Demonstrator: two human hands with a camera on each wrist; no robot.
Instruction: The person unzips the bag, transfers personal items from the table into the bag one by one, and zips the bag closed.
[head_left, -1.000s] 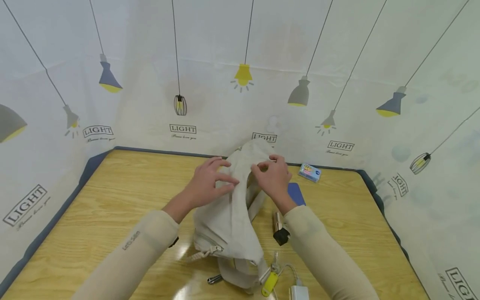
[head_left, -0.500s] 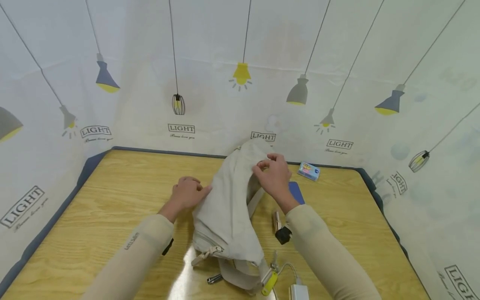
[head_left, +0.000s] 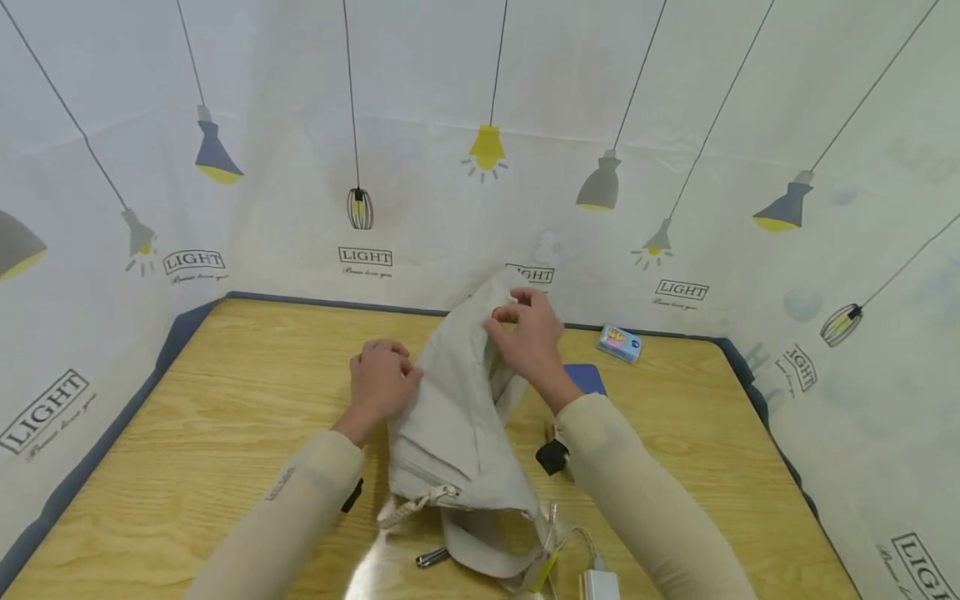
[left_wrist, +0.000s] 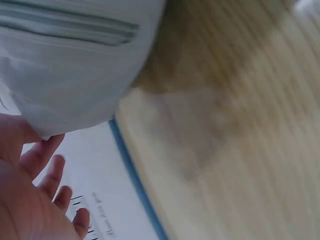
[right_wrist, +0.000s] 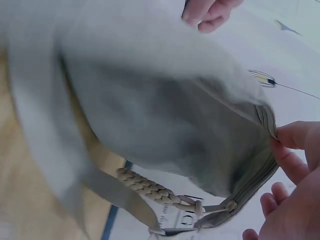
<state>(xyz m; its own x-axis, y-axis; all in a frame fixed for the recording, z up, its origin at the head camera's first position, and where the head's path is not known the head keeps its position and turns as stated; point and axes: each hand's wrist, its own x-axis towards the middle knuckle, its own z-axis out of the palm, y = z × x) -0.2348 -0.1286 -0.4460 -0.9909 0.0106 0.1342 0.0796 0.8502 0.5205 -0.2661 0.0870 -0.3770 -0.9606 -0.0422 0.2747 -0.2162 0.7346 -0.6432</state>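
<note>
A beige cloth bag [head_left: 442,417] lies on the wooden table, with its strap hanging toward the front. My right hand [head_left: 531,337] pinches the zippered edge of the bag's opening between thumb and index finger. In the right wrist view, the opening gapes and a braided zipper pull [right_wrist: 155,187] dangles near that edge. On the bag's left side, my left hand [head_left: 382,379] holds the fabric. Seen from the left wrist, the thumb and index finger pinch a corner of the cloth, while the other fingers [left_wrist: 52,175] stay loosely bent and off it.
Behind my right forearm lie a blue flat object [head_left: 585,379] and a small light-blue box [head_left: 619,343]. Near the front are a yellow key tag [head_left: 542,573], a white charger-like block [head_left: 599,585] with a cable, and a small dark metallic item [head_left: 432,557].
My left hand has come down from above the bag to its left side and taken hold of the fabric. My right hand, still pinching the edge, has shifted slightly left and away.
</note>
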